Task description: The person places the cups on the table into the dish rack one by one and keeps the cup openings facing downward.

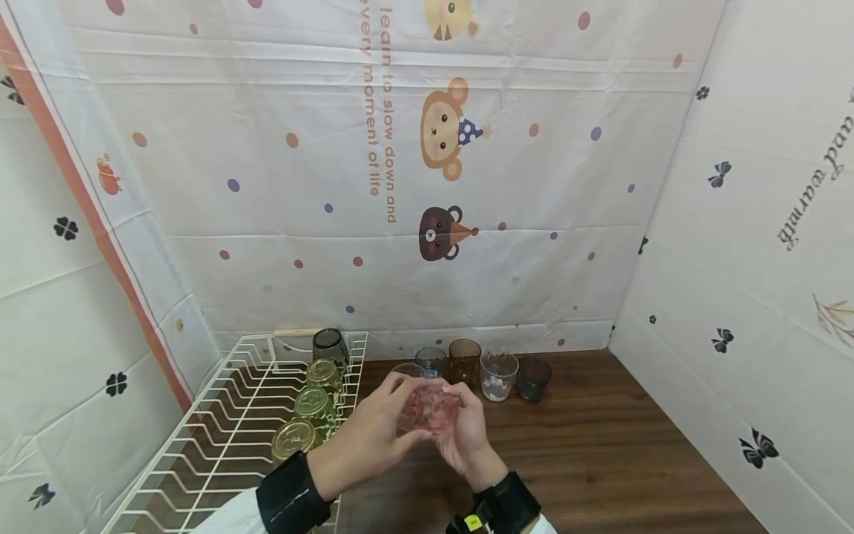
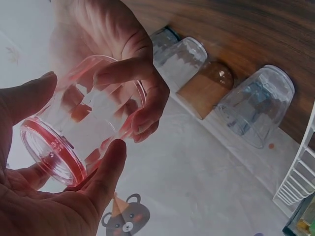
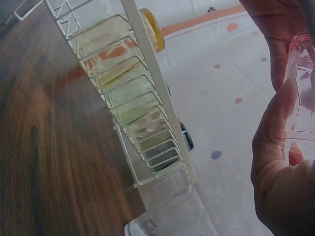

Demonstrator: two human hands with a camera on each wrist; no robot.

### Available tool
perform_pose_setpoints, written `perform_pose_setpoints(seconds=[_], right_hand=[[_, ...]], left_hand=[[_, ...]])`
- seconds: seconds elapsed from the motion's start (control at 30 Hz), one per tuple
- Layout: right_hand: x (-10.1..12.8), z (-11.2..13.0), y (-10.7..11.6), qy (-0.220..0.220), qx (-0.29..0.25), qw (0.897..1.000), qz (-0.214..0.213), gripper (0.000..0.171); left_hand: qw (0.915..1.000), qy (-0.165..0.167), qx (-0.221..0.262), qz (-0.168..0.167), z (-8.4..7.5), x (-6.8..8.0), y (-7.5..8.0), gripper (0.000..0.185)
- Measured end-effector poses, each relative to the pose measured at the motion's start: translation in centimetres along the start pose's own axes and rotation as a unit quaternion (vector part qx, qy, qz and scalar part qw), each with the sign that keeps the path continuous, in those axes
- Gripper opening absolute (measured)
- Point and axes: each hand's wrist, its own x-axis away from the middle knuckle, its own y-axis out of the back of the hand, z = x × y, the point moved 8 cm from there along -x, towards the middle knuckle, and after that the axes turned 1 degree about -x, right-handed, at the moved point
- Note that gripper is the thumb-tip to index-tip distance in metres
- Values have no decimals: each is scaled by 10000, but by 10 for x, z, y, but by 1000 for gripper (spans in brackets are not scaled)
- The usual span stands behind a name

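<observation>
Left hand and right hand had fingers clamped round pink glass between them (shared grip likely steadied it) | glass row stood beyond fingers on tabletop | wire rack left of fingers held glasses, seemingly upturned, probably for draining.

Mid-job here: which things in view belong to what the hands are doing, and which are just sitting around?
In the job:
pink glass, gripped by left hand and right hand

Apparently just around, untouched:
white rack
four glasses in it
five glasses on the wooden table
printed cloth
</observation>
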Motion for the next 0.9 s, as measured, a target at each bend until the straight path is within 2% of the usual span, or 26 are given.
perform_pose_setpoints(seconds=[0.17, 0.33, 0.43, 0.5, 0.57, 0.7, 0.8, 0.9], right_hand=[[0, -1, 0, -76, 77, 9999, -52, 48], [-1, -1, 0, -13, 251, 9997, 5, 49], [-3, 0, 2, 79, 710, 9974, -68, 48], [-5, 1, 5, 249, 1270, 9911, -313, 48], [-6, 4, 6, 470, 1974, 9777, -549, 54], [-7, 12, 6, 939, 3135, 9409, -869, 62], [-8, 17, 6, 1242, 3776, 9131, -905, 53], [-8, 23, 7, 1489, 4427, 8782, -1027, 39]], left_hand=[[9999, -6, 42, -111, 3, 2, 1, 64], [9995, 122, 32, -289, 8, 5, 4, 64], [9990, 158, 13, -416, 12, 7, 8, 65], [9988, 191, 13, -458, 15, 9, 11, 65], [9984, 224, -51, -512, 17, 11, 14, 65], [9969, 357, -364, -606, 22, 16, 19, 64], [9948, 523, -615, -619, 25, 21, 20, 66], [9929, 713, -710, -641, 29, 28, 24, 68]])
